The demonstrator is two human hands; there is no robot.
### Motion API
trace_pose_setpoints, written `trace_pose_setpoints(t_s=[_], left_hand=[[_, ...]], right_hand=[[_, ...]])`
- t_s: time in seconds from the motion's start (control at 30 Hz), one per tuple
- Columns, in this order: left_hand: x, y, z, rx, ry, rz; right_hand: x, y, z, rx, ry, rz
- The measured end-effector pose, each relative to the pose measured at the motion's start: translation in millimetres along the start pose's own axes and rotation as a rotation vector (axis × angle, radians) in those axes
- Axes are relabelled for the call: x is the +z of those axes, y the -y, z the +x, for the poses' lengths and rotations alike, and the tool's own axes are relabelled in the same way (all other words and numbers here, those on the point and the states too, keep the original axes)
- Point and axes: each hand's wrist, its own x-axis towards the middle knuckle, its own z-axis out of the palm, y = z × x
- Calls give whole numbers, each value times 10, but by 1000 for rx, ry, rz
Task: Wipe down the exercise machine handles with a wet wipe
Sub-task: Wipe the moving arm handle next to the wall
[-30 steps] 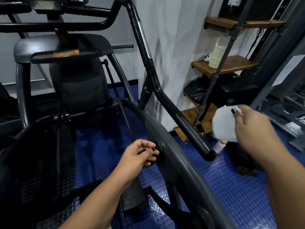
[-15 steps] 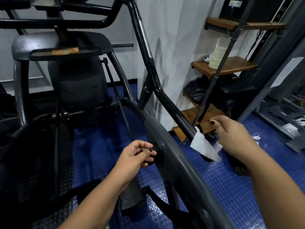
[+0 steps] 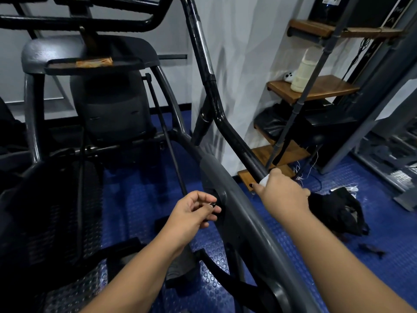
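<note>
Two hands are in view. The right hand (image 3: 284,195) is closed around the lower end of the black handle (image 3: 228,129) of the exercise machine (image 3: 108,105). The wet wipe (image 3: 264,181) is pressed between that hand and the bar, and only a small white edge of it shows at the upper side of the grip. The handle rises from the hand up and to the left, with a bend partway along.

The left hand (image 3: 191,211) hangs with its fingers loosely curled, just beside a dark round hub (image 3: 218,199) on the grey frame (image 3: 255,233). Whether it touches the hub cannot be told.

An orange packet (image 3: 94,62) lies on the machine's tray (image 3: 135,64). To the right, a wooden shelf (image 3: 327,89) carries a cream container (image 3: 303,73) and a white controller (image 3: 288,76). A black bag (image 3: 338,211) lies on the blue studded floor (image 3: 293,256), near the right hand.
</note>
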Motion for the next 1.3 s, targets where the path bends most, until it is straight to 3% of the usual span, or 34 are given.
trace_pose_setpoints(t_s=[0.1, 0.33, 0.5, 0.6, 0.77, 1.03, 1.3], left_hand=[[34, 16, 2, -1, 15, 12], [-20, 29, 22, -7, -6, 3], [-27, 37, 64, -20, -3, -1], [-5, 39, 73, -23, 2, -1], [-34, 12, 69, -16, -16, 5], [-8, 5, 11, -22, 1, 31], [-56, 21, -7, -28, -30, 26]], right_hand=[[163, -49, -121, -82, -198, -201], [399, -321, -218, -263, -348, -340], [361, -173, -166, -319, -319, -469], [317, -38, 39, -338, -278, -412], [205, 257, 482, -354, -130, -260], [-80, 38, 796, -181, 617, 764], [-109, -351, 300, -84, 786, 921]])
